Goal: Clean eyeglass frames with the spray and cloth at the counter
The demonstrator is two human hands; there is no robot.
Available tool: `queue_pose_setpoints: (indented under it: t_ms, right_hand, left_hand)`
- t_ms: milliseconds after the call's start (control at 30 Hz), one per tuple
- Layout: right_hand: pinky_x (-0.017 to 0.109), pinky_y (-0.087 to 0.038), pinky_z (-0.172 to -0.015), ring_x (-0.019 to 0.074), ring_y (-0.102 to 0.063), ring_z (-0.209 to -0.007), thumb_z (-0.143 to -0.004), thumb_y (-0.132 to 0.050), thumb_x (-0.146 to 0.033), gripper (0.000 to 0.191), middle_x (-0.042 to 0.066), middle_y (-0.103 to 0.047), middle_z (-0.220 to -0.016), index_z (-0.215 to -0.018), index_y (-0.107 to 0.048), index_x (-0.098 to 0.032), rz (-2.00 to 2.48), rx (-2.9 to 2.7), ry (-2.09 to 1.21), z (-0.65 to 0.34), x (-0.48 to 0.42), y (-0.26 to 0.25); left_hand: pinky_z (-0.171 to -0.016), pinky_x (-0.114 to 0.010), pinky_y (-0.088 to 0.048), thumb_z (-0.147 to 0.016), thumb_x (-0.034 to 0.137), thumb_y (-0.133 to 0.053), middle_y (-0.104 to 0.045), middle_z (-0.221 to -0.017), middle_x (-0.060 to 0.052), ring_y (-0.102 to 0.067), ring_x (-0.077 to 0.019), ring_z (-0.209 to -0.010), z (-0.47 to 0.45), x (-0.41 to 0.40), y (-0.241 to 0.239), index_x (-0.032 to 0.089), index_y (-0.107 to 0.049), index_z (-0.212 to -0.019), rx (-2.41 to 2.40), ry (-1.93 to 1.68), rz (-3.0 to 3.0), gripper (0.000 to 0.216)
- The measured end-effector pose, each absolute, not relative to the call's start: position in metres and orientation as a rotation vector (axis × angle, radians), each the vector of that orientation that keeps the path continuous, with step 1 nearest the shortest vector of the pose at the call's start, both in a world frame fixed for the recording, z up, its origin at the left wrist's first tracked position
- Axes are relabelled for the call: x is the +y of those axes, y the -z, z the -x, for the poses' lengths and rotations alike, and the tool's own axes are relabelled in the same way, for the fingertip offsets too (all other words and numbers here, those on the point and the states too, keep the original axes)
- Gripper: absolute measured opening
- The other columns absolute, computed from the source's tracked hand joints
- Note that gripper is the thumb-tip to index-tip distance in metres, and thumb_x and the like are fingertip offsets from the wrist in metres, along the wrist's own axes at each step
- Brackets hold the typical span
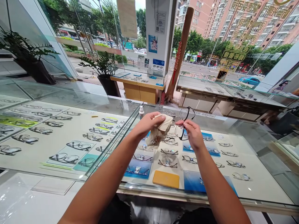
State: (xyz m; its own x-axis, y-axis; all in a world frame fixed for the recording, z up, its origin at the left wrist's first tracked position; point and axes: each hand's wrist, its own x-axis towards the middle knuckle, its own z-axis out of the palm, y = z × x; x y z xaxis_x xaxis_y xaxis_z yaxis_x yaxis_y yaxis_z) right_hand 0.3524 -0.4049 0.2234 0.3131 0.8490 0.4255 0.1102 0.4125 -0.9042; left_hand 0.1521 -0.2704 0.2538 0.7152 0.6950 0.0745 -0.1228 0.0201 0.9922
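1. Clearly, both bare hands are busy above the glass display counter [259,183], raised toward its far side.
2. The left hand [150,123] is closed, thumb against fingers, on a beige cloth [157,137], whose loose folds hang below the grip and bear some small printing.
3. The right hand [193,132] pinches a pair of dark-rimmed eyeglasses [184,114] near the middle, turned on end so that one lens sits above the fingers and the other below.
4. Cloth and eyeglasses are just beside each other, with a narrow gap between them.
5. Just beyond the left hand stands a white-capped bottle [141,112], its lower part hidden.
6. Under the hands, rows of spectacle frames [168,164] lie in the counter, some on blue cards [137,170].
7. Near the counter's front edge lies a yellow-orange case [166,179]; whether it is under the glass, I cannot tell.
8. Farther off stand a wooden post [180,53] and a potted plant [108,81].
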Motion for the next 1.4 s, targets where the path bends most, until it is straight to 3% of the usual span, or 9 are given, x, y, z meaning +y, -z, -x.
queue_pose_setpoints:
  t_ms: [200,400,533,600,667,767,933,1133,1400]
  right_hand:
    - [0.039,-0.047,-0.096,0.0266,-0.062,-0.102,-0.097,-0.065,-0.04,0.021,0.006,-0.077,-0.104,-0.094,-0.081,-0.026,1.057,-1.153,-0.604,-0.355,-0.404,-0.223]
    - [0.038,-0.045,-0.093,0.026,-0.06,-0.099,-0.098,-0.065,-0.039,0.021,0.005,-0.076,-0.104,-0.096,-0.083,-0.027,1.063,-1.155,-0.623,-0.355,-0.404,-0.223]
    - [0.038,-0.046,-0.092,0.026,-0.06,-0.098,-0.097,-0.065,-0.039,0.022,0.006,-0.076,-0.104,-0.095,-0.083,-0.026,1.071,-1.152,-0.613,-0.355,-0.404,-0.222]
    - [0.039,-0.046,-0.092,0.0261,-0.06,-0.097,-0.097,-0.065,-0.04,0.023,0.006,-0.076,-0.104,-0.096,-0.083,-0.026,1.08,-1.152,-0.609,-0.355,-0.404,-0.222]
    - [0.039,-0.046,-0.092,0.0263,-0.06,-0.097,-0.097,-0.064,-0.04,0.023,0.006,-0.075,-0.104,-0.096,-0.083,-0.027,1.085,-1.154,-0.609,-0.355,-0.405,-0.222]
    - [0.039,-0.045,-0.093,0.0263,-0.06,-0.098,-0.097,-0.065,-0.039,0.023,0.006,-0.075,-0.103,-0.097,-0.084,-0.027,1.076,-1.16,-0.616,-0.355,-0.404,-0.222]
    - [0.04,-0.045,-0.095,0.0275,-0.06,-0.1,-0.097,-0.064,-0.041,0.023,0.005,-0.075,-0.101,-0.093,-0.082,-0.027,1.099,-1.172,-0.609,-0.352,-0.404,-0.224]
    - [0.04,-0.044,-0.092,0.0271,-0.06,-0.098,-0.098,-0.064,-0.04,0.024,0.006,-0.076,-0.102,-0.088,-0.08,-0.027,1.074,-1.175,-0.621,-0.347,-0.413,-0.233]
    - [0.037,-0.044,-0.08,0.0243,-0.057,-0.084,-0.095,-0.067,-0.045,0.027,0.006,-0.077,-0.093,-0.089,-0.084,-0.025,1.129,-1.258,-0.781,-0.331,-0.416,-0.235]
  left_hand:
    - [-0.049,-0.02,-0.027,-0.071,0.039,-0.093,-0.056,-0.063,0.003,-0.049,-0.0091,-0.053,-0.136,-0.269,-0.267,0.019,-0.056,-0.076,0.463,-0.391,-1.452,0.043]
    - [-0.05,-0.02,-0.037,-0.069,0.026,-0.092,-0.065,-0.068,0.001,-0.059,-0.0116,-0.055,-0.13,-0.256,-0.264,0.018,-0.069,-0.112,0.529,-0.387,-1.399,0.05]
    - [-0.058,-0.023,-0.048,-0.062,0.021,-0.092,-0.075,-0.082,-0.008,-0.068,-0.0158,-0.067,-0.127,-0.249,-0.264,0.014,-0.076,-0.108,0.498,-0.3,-1.381,0.049]
    - [-0.058,-0.024,-0.049,-0.062,0.022,-0.091,-0.076,-0.084,-0.009,-0.068,-0.0168,-0.068,-0.127,-0.247,-0.263,0.014,-0.078,-0.095,0.489,-0.248,-1.395,0.036]
    - [-0.049,-0.021,-0.041,-0.065,0.025,-0.09,-0.068,-0.068,-0.005,-0.058,-0.0126,-0.056,-0.127,-0.245,-0.26,0.015,-0.074,-0.076,0.516,-0.227,-1.432,0.022]
    - [-0.043,-0.019,-0.031,-0.068,0.028,-0.087,-0.054,-0.058,0.001,-0.044,-0.0085,-0.048,-0.129,-0.243,-0.257,0.017,-0.065,-0.064,0.569,-0.246,-1.449,0.025]
    - [-0.047,-0.019,-0.035,-0.073,0.031,-0.083,-0.055,-0.063,0.002,-0.047,-0.0094,-0.052,-0.13,-0.249,-0.264,0.017,-0.062,-0.071,0.537,-0.43,-1.353,0.025]
    - [-0.059,-0.026,-0.049,-0.075,0.031,-0.08,-0.069,-0.076,-0.005,-0.065,-0.0173,-0.066,-0.135,-0.263,-0.271,0.015,-0.068,-0.09,0.383,-0.556,-1.194,0.025]
    - [-0.059,-0.022,-0.044,-0.079,0.035,-0.086,-0.066,-0.078,-0.001,-0.057,-0.0115,-0.063,-0.151,-0.268,-0.251,0.016,-0.067,-0.095,0.356,-0.54,-1.199,0.031]
